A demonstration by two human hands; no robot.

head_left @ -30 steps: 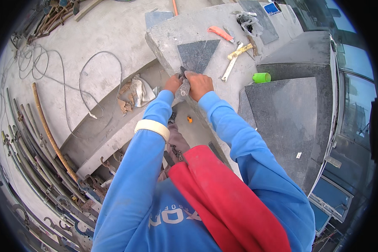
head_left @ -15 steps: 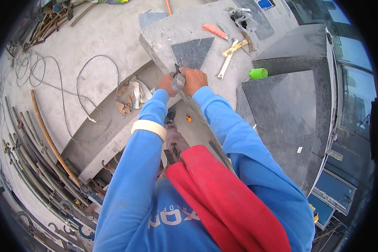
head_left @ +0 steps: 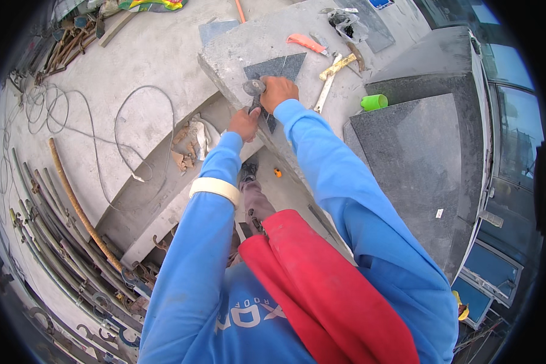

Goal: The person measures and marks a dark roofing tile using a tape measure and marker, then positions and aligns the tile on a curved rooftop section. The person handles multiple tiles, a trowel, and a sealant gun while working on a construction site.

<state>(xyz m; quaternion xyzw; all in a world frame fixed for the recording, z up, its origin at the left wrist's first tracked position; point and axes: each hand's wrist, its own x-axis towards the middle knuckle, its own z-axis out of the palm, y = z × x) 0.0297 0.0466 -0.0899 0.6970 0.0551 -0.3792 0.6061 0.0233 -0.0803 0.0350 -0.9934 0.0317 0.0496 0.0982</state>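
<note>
My right hand (head_left: 279, 91) is closed on a hand tool with a round grey head (head_left: 254, 88); the rest of the tool is hidden. The tool is over a dark grey stone piece (head_left: 290, 65) lying on the concrete ledge. Nearer to me, my left hand (head_left: 244, 124) is closed at the ledge's corner, on something dark and small that I cannot make out. Part of the stone shows below my right hand, by the ledge's edge.
An orange-handled cutter (head_left: 306, 42), a hammer (head_left: 336, 66) and a black plastic bag (head_left: 348, 26) lie on the ledge. A green cup (head_left: 374, 102) stands beside large dark slabs (head_left: 415, 161). Metal pipes (head_left: 79, 209) and a loose grey cable (head_left: 116, 121) lie to the left.
My right hand and the round-headed tool have moved up and away over the stone. My left hand has stayed near the ledge's corner, and the two hands are now farther apart.
</note>
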